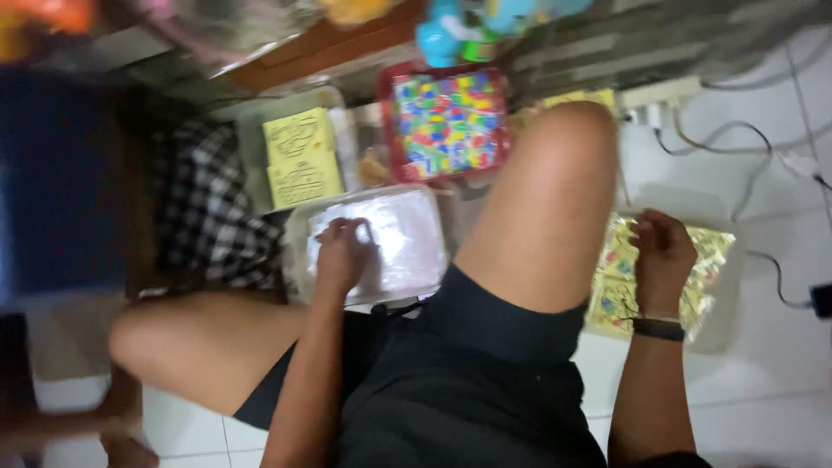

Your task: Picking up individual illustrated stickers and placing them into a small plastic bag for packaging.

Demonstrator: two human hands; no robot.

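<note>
I sit on the floor with my knees bent. My left hand [342, 254] rests on the clear lid of a plastic box [407, 234] between my legs, fingers curled at the lid's left part. My right hand [663, 258], with a dark band on the wrist, lies on a tray of yellow and gold wrapped packets [711, 260] to the right of my raised right knee. The picture is blurred, so whether either hand grips anything is unclear.
Behind the box stand a red container of small many-coloured pieces [448, 123] and a clear tub with yellow cards [301, 158]. A checked cloth [206, 212] lies at the left. White cables [737, 139] and a power strip [663, 91] run over the tiled floor at the right.
</note>
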